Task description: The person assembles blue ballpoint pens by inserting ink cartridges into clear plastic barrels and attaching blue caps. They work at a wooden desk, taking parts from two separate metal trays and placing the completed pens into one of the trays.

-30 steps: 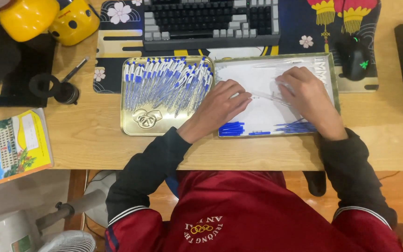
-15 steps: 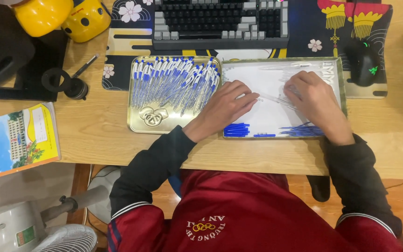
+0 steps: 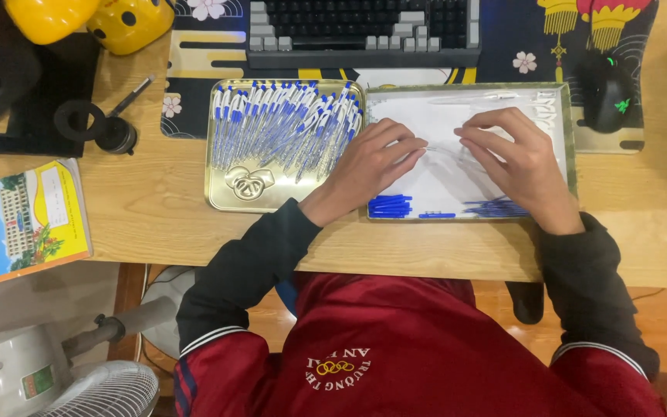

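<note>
Both of my hands work over a shallow tray [image 3: 570, 131] lined with white paper. My left hand [image 3: 372, 166] and my right hand [image 3: 515, 158] pinch the two ends of a thin clear pen barrel [image 3: 443, 150] held just above the paper. Small blue caps [image 3: 389, 205] lie at the tray's near left edge, and thin blue refills [image 3: 496, 207] lie beside them to the right. Another clear barrel [image 3: 472, 97] rests at the tray's far edge. To the left, a gold tray [image 3: 213, 193] holds several clear pens with blue caps [image 3: 279, 123].
A keyboard [image 3: 360, 27] and a black mouse [image 3: 607, 93] sit on a dark desk mat behind the trays. Yellow rounded objects [image 3: 129, 23] stand far left. A colourful booklet [image 3: 21, 220] lies at the desk's left edge, and a fan [image 3: 79, 378] stands below.
My hands stay over the white tray and have drawn slightly apart along the clear barrel. The view has shifted a little.
</note>
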